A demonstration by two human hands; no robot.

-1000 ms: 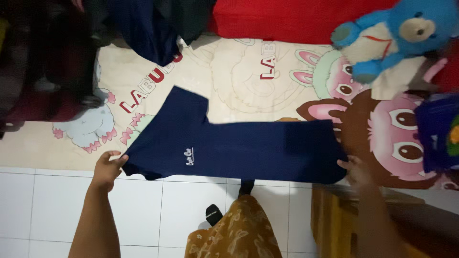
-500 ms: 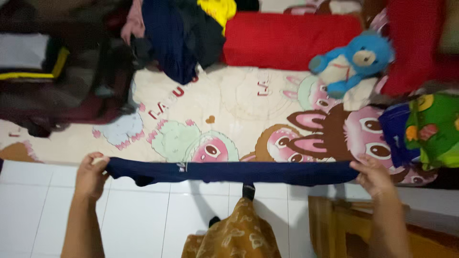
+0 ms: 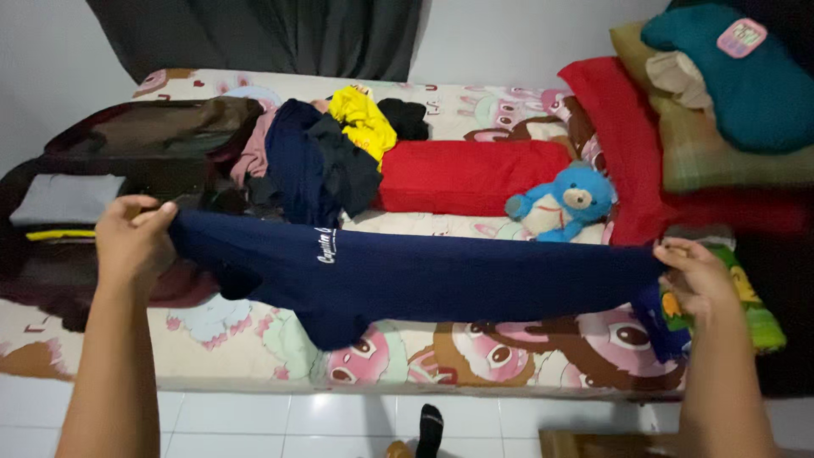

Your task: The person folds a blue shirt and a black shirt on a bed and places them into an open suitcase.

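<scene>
A navy blue shirt (image 3: 424, 276) with small white lettering hangs stretched in the air above the mattress (image 3: 254, 360). My left hand (image 3: 131, 237) grips its left end near the shoulder. My right hand (image 3: 695, 276) pinches its right end. The shirt sags in the middle, with a sleeve drooping down toward the cartoon-print sheet.
A pile of clothes (image 3: 326, 161), dark, pink and yellow, lies at the back. An open dark suitcase (image 3: 93, 187) holds folded items at the left. A red bolster (image 3: 471, 174), blue teddy bear (image 3: 560, 199) and stacked pillows (image 3: 721, 110) sit to the right. White tiled floor (image 3: 297, 420) lies below.
Both hands have lifted the navy shirt off the mattress and raised it, held taut. The view has tilted up, now showing the whole bed and the wall.
</scene>
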